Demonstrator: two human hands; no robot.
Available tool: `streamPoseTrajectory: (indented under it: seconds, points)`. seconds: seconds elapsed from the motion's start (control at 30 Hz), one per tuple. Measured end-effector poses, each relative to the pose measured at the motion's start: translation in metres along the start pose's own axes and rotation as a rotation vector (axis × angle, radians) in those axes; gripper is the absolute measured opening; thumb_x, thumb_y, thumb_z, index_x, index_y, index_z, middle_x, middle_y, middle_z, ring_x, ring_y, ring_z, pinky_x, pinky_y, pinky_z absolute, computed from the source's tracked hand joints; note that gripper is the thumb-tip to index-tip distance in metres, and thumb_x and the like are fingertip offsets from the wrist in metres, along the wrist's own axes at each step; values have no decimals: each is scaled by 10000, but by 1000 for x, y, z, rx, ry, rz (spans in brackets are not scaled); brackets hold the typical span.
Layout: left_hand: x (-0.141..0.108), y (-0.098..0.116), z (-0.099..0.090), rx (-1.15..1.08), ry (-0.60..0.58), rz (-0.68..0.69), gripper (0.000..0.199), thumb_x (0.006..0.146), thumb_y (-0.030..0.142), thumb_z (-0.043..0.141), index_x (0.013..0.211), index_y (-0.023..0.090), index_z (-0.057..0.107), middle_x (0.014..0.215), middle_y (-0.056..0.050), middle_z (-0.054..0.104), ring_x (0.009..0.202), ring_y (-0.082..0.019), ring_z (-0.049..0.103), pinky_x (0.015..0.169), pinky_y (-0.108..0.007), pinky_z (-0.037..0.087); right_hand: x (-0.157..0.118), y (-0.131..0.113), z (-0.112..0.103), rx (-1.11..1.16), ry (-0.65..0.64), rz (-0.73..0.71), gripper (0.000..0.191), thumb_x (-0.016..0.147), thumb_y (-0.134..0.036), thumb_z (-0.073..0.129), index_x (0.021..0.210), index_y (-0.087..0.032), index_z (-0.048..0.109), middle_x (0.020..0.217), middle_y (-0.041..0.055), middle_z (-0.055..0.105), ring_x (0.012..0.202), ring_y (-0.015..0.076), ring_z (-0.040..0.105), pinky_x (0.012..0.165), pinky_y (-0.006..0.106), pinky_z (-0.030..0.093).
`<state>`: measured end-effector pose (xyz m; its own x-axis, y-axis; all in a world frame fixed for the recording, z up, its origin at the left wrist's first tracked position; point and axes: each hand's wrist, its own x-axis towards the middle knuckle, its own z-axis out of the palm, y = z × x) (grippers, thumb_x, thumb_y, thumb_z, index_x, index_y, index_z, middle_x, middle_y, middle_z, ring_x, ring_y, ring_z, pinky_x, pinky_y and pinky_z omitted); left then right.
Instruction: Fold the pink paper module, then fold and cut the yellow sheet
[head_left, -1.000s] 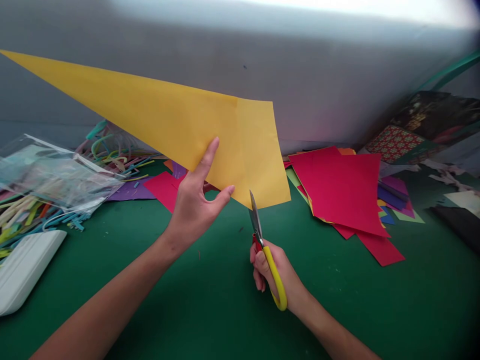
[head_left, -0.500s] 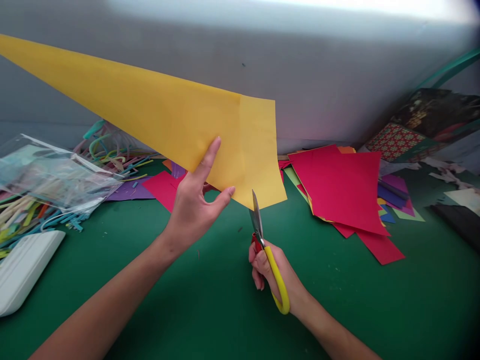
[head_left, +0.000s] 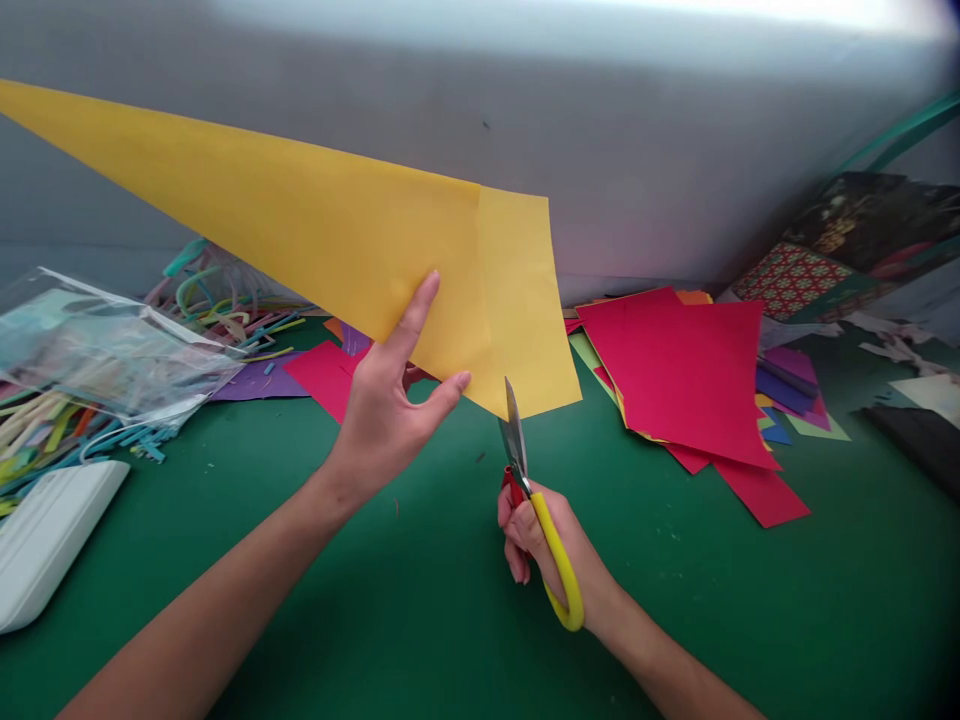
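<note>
A large sheet of yellow paper (head_left: pixel 330 230) is held up above the table, with a crease line near its right end. My left hand (head_left: pixel 390 400) grips it at the lower edge, index finger and thumb on the near face, the other fingers mostly hidden behind. My right hand (head_left: pixel 540 540) holds scissors (head_left: pixel 556 560) that have a yellow handle loop and a red one. The blades point up and meet the paper's lower edge close to the crease, one blade in front of the sheet.
Red paper sheets (head_left: pixel 682 380) lie stacked over other colours at the right. On the left are a clear plastic bag (head_left: pixel 112 345), many coloured strips (head_left: pixel 67 430) and a white device (head_left: pixel 56 540). A patterned box (head_left: pixel 795 280) stands at the back right, before a grey wall (head_left: pixel 637 150).
The right flap of the yellow paper has swung slightly to the right at its lower corner. The sheet's far left end has dipped a little. Both hands stay nearly still.
</note>
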<state>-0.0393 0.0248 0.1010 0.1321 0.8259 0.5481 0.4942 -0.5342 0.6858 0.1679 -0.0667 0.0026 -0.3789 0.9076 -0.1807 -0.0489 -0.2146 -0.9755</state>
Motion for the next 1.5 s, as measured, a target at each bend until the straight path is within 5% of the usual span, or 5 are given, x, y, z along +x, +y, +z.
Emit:
streamPoseTrajectory:
  seconds: [1.5]
  points:
    - [-3,5,3,-56,10,-43,840,920,335,738,1642,417,316,1727,0,318,1402,-324,562,1084,-425,590,0,-4,4,44,33,24,575,922,-779,556,853,-212,492,569,-101,396,370,80,457,370,200,343]
